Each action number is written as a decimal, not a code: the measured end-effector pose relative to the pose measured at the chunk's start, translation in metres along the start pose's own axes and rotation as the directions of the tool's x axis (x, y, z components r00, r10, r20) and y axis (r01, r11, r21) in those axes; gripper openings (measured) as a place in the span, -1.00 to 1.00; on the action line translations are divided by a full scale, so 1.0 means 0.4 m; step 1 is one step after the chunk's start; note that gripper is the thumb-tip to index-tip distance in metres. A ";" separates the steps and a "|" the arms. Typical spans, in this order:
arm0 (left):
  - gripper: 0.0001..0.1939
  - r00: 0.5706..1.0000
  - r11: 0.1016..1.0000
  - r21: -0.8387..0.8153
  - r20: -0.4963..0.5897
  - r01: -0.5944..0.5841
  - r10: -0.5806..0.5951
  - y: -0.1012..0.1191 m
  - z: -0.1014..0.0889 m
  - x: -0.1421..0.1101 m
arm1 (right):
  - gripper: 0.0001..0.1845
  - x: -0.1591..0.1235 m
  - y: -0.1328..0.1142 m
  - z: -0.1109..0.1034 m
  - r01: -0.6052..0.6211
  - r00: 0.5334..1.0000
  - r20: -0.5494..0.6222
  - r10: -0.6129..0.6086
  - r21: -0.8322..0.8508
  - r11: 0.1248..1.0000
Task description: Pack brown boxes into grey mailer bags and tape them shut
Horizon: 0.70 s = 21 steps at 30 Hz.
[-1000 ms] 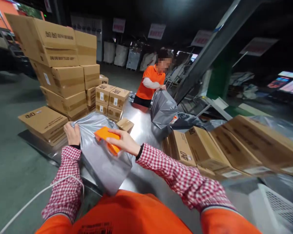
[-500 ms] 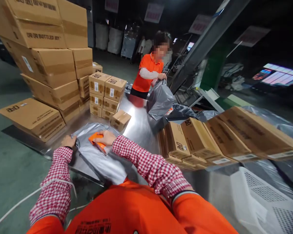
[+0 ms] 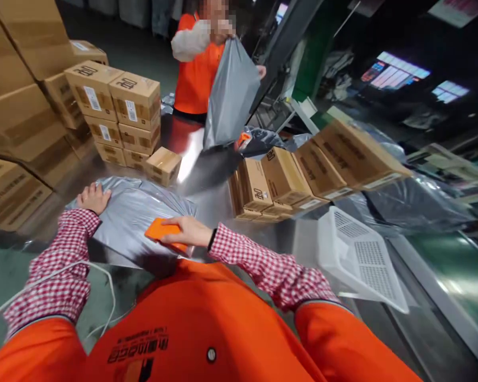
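A grey plastic mailing bag (image 3: 127, 212) lies on the metal table in front of me, bulging over something hidden inside. My left hand (image 3: 94, 198) rests flat on its far left corner, fingers spread. In my right hand (image 3: 189, 231) is an orange tape dispenser (image 3: 163, 233), gripped from the right and held low against the near right part of the bag. My fingers and the angle hide much of the dispenser. A small carton (image 3: 163, 165) stands just beyond the bag.
Stacked small cartons (image 3: 133, 103) and larger boxes (image 3: 24, 127) rise at left. A row of cartons (image 3: 287, 178) stands at right, near a white perforated basket (image 3: 362, 260). Across the metal table (image 3: 207, 196), a co-worker (image 3: 195, 69) holds up a grey bag (image 3: 235, 95). A white cable (image 3: 111, 297) hangs by my left arm.
My view has turned right and down. My left hand has gone from the bag's edge to flat on top. The dispenser has moved toward the bag's near right side. The co-worker's bag is raised higher.
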<state>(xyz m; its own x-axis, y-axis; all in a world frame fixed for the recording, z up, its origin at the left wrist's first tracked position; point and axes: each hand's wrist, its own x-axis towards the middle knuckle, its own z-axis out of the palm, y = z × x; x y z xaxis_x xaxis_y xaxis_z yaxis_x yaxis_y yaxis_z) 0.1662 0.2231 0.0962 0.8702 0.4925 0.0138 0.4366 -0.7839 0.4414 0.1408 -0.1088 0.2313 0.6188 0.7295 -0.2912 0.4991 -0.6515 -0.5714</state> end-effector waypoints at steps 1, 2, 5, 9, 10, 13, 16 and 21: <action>-0.39 1.000 1.000 0.012 0.001 0.008 -0.008 0.002 0.000 -0.002 | -0.32 -0.055 0.033 0.002 -0.015 1.000 -0.004 0.016 0.033 0.999; -0.40 1.000 1.000 0.025 0.003 0.019 -0.019 0.005 0.000 -0.003 | -0.33 -0.108 0.066 0.008 -0.025 1.000 -0.013 0.025 0.057 0.998; -0.44 0.999 0.996 0.077 0.009 0.048 -0.049 0.015 -0.003 -0.002 | -0.37 -0.233 0.156 0.040 -0.020 0.998 -0.064 0.026 0.084 0.996; -0.44 0.995 0.984 0.148 -0.017 0.102 -0.101 0.051 -0.039 -0.005 | -0.41 -0.292 0.249 0.097 0.063 0.992 -0.119 -0.039 0.211 0.975; -0.40 0.989 0.976 0.166 -0.068 0.144 -0.134 0.074 -0.053 -0.016 | -0.42 -0.291 0.267 0.109 0.082 0.990 -0.133 -0.052 0.238 0.968; -0.33 0.969 0.980 0.187 -0.244 0.070 -0.023 0.191 -0.070 -0.104 | -0.40 -0.273 0.310 0.133 0.108 0.987 -0.146 -0.071 0.258 0.960; -0.36 0.923 0.914 0.182 -0.068 -0.361 0.378 0.341 -0.008 -0.264 | -0.35 -0.253 0.340 0.155 0.161 0.980 -0.156 -0.126 0.242 0.957; -0.40 0.865 0.843 0.201 0.169 -0.499 0.472 0.466 0.159 -0.472 | -0.33 -0.276 0.396 0.205 0.267 0.948 -0.238 -0.209 0.243 0.933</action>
<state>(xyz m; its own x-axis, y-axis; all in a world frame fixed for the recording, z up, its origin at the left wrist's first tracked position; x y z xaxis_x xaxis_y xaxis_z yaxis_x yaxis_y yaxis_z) 0.0978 -0.0401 0.1190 0.9976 -0.0075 0.0689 -0.0202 -0.9825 0.1853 0.1018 -0.2754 0.1100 0.6268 0.7788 0.0260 0.4833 -0.3623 -0.7970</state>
